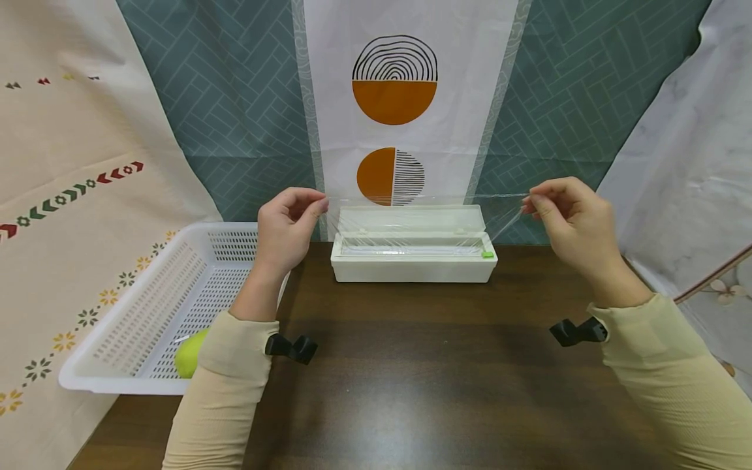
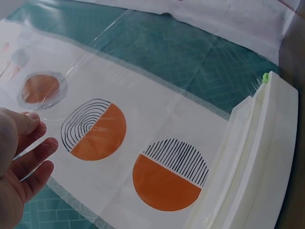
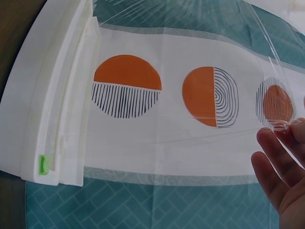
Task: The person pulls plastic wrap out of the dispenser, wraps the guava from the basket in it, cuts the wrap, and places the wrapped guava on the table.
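Observation:
A clear sheet of plastic wrap [image 1: 435, 198] stretches between both hands, rising from a white wrap dispenser box [image 1: 413, 269] on the table. The dispenser's lid stands up at the back, and a small green slider [image 1: 487, 254] sits at its right end. My left hand [image 1: 288, 225] pinches one corner of the wrap between thumb and forefinger. The other corner is pinched by my right hand [image 1: 572, 219]. In the right wrist view, the film bunches at the right fingertips [image 3: 280, 126]. Both hands are raised above the dispenser, one to each side.
A white perforated basket [image 1: 135, 385] stands at the left, holding a yellow-green round item [image 1: 190, 354] partly hidden by the left sleeve. The dark wooden table [image 1: 423, 378] spreads in front of the dispenser. Patterned cloths [image 1: 247, 85] hang behind and at both sides.

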Demonstrator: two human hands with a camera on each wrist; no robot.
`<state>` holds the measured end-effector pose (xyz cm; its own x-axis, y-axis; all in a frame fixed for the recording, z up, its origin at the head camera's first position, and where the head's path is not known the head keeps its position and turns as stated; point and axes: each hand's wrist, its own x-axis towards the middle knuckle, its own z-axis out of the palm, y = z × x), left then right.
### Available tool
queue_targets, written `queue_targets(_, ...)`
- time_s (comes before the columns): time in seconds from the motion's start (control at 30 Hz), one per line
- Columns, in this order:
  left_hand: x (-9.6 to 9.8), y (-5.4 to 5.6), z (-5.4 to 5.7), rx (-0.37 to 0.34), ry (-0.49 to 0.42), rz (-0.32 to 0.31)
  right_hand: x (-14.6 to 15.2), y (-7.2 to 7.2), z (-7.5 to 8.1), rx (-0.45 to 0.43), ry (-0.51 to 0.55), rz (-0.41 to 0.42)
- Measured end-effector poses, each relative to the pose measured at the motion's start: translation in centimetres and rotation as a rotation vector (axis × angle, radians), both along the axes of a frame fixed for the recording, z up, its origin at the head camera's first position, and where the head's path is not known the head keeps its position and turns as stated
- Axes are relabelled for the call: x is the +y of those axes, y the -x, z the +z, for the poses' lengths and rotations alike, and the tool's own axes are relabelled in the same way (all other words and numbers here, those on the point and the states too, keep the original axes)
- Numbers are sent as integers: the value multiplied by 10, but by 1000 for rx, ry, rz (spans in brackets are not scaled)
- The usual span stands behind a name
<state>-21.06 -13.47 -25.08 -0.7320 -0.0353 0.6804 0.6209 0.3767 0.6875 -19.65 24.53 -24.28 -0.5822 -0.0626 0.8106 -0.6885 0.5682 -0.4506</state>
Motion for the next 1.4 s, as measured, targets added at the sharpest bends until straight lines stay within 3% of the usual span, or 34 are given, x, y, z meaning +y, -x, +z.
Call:
queue_targets(0.77,0,-6,4,12,-14,-1,-1,-7,6,5,18,-1)
queue_targets(1.07,-1,-9,0,-1,-38,-11,0,-11,4,3,19,9)
queue_targets(1.4,-1,-15,-6,41,-88,-53,2,-17,1,1,23,39)
